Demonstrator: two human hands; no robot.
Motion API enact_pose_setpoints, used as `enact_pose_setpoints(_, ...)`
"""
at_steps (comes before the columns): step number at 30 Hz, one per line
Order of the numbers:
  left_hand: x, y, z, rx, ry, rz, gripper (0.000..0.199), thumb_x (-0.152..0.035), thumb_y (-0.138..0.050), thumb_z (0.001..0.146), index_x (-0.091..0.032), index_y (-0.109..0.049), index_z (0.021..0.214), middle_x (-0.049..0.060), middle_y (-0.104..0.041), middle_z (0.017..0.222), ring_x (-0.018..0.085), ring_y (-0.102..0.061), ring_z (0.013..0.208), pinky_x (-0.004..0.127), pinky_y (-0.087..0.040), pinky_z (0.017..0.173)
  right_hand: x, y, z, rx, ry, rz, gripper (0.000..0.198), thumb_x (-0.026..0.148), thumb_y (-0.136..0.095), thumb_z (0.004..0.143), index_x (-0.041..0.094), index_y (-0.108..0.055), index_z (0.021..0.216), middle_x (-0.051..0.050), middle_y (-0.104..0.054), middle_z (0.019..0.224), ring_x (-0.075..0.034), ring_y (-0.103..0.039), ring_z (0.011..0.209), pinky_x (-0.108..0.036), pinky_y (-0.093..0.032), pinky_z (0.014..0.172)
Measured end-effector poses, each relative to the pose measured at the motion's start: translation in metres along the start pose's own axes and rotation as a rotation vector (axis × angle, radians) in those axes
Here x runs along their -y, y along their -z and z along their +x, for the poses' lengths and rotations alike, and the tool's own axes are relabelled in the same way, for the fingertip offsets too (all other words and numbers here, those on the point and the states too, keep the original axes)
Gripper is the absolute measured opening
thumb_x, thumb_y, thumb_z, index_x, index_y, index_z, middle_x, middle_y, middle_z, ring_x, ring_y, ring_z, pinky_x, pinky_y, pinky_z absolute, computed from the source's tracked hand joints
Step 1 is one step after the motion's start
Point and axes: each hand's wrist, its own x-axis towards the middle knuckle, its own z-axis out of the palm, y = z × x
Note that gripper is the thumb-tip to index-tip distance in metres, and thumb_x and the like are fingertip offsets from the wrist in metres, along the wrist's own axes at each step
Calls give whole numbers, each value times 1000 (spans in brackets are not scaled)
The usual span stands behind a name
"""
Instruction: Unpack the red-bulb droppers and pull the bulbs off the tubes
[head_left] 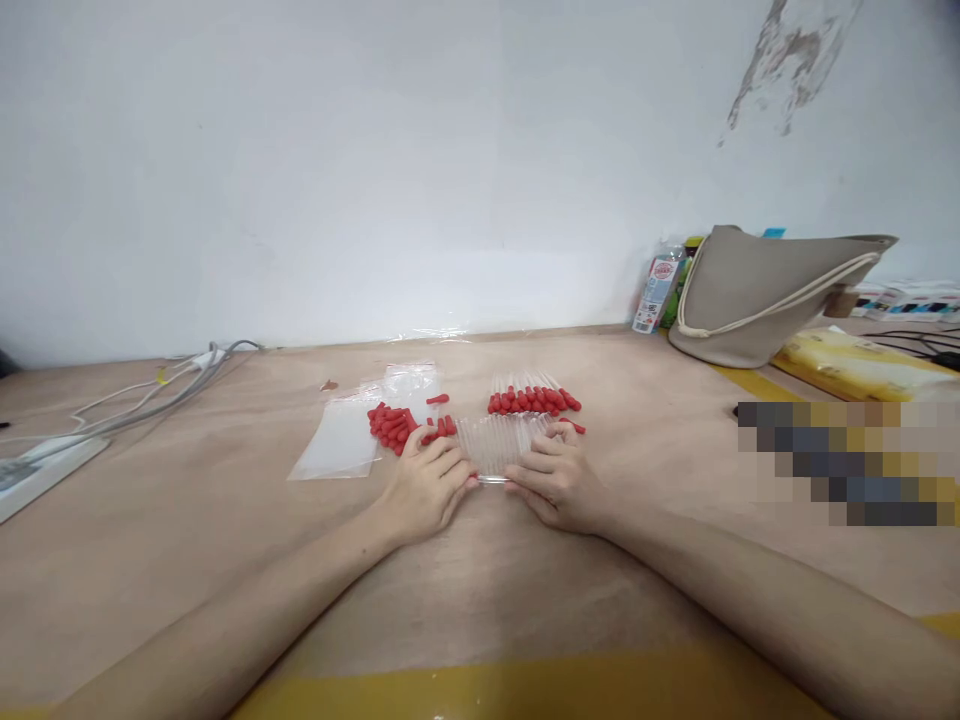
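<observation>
Between my hands a clear dropper tube (pixel 493 480) lies crosswise, close to the table. My left hand (pixel 426 485) is closed at its left end, where a bit of red rubber bulb (pixel 473 481) shows at the fingertips. My right hand (pixel 559 480) pinches the tube's other end. Just beyond them lies a row of bare clear tubes (pixel 495 440), partly covered by my right fingers. A pile of loose red rubber bulbs (pixel 388 425) lies beside my left hand. Farther back, several droppers with red bulbs fitted (pixel 534 400) lie in a row, bulbs toward me.
Clear plastic bags (pixel 337 440) lie at the left, partly under the bulb pile. Cables (pixel 202 372) and a white power strip (pixel 56 475) are at far left. A grey bag (pixel 765 295), a carton (pixel 658 292) and a yellow pack (pixel 855 365) stand or lie at right.
</observation>
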Motion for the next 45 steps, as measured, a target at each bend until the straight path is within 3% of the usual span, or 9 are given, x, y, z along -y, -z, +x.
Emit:
enact_pose_setpoints(4, 28, 6, -21, -45, 176, 20, 19, -20, -39, 89, -20, -57, 84, 3, -63, 84, 18, -54, 81, 40, -36, 82, -27, 13, -11, -99, -268, -77, 17, 24, -49, 86, 21, -66, 85, 0, -60, 65, -11, -47, 65, -32, -25, 75)
enact_pose_setpoints(7, 40, 10, -23, -97, 221, -103, 16, -24, -42, 89, -21, -58, 93, 5, -57, 88, 17, -53, 81, 32, -43, 71, -33, 14, -9, -76, -413, -100, 21, 23, -47, 86, 22, -64, 99, -1, -61, 74, -12, -51, 70, -32, -24, 75)
enact_pose_setpoints(12, 56, 11, 2, -180, 374, -216, 25, -23, -36, 90, -21, -57, 102, 5, -48, 92, 12, -54, 70, 27, -48, 63, -18, 1, 9, -28, -427, -82, 22, 18, -45, 84, 18, -62, 98, -3, -64, 80, -14, -54, 76, -32, -25, 75)
enact_pose_setpoints(21, 95, 5, 37, 130, 560, -127, 20, -31, -51, 75, -21, -52, 92, 2, -62, 85, 19, -57, 78, 36, -43, 76, -13, -18, 16, -76, -320, -206, 14, 18, -49, 80, 18, -62, 74, -1, -63, 66, -13, -48, 67, -33, -23, 74)
enact_pose_setpoints(24, 95, -1, 34, 239, 546, -80, 13, -33, -51, 75, -22, -53, 83, 0, -65, 80, 21, -58, 81, 47, -31, 91, -13, -22, 15, -33, -311, -217, 15, 19, -49, 80, 18, -61, 73, -1, -62, 67, -14, -46, 68, -34, -23, 75)
enact_pose_setpoints(27, 95, -3, 29, 249, 528, -30, 22, -39, -44, 81, -21, -56, 75, 2, -65, 84, 23, -57, 89, 53, -21, 95, -12, -23, 13, -3, -315, -183, 14, 24, -50, 80, 19, -62, 75, -1, -62, 70, -14, -46, 70, -35, -23, 76)
enact_pose_setpoints(33, 93, -3, 36, 129, 573, -23, 33, -42, -35, 87, -21, -59, 81, 7, -61, 96, 25, -51, 100, 51, -23, 93, -8, -19, 13, 51, -314, -127, 28, 46, -54, 77, 20, -65, 79, -2, -62, 75, -16, -47, 74, -37, -23, 78)
enact_pose_setpoints(37, 81, -15, 53, 173, 507, -48, 24, -41, -47, 82, -22, -61, 81, 6, -59, 99, 26, -49, 103, 50, -21, 94, -5, -15, 14, 50, -340, -111, 35, 52, -55, 75, 19, -66, 81, -4, -60, 79, -16, -48, 76, -37, -23, 79)
enact_pose_setpoints(45, 54, -43, 93, 275, 292, -232, 25, -43, -53, 78, -23, -56, 95, 4, -62, 97, 24, -52, 98, 47, -22, 92, -10, -6, 8, -58, -408, -124, 28, 46, -54, 79, 20, -65, 80, -2, -58, 75, -15, -48, 74, -34, -22, 78)
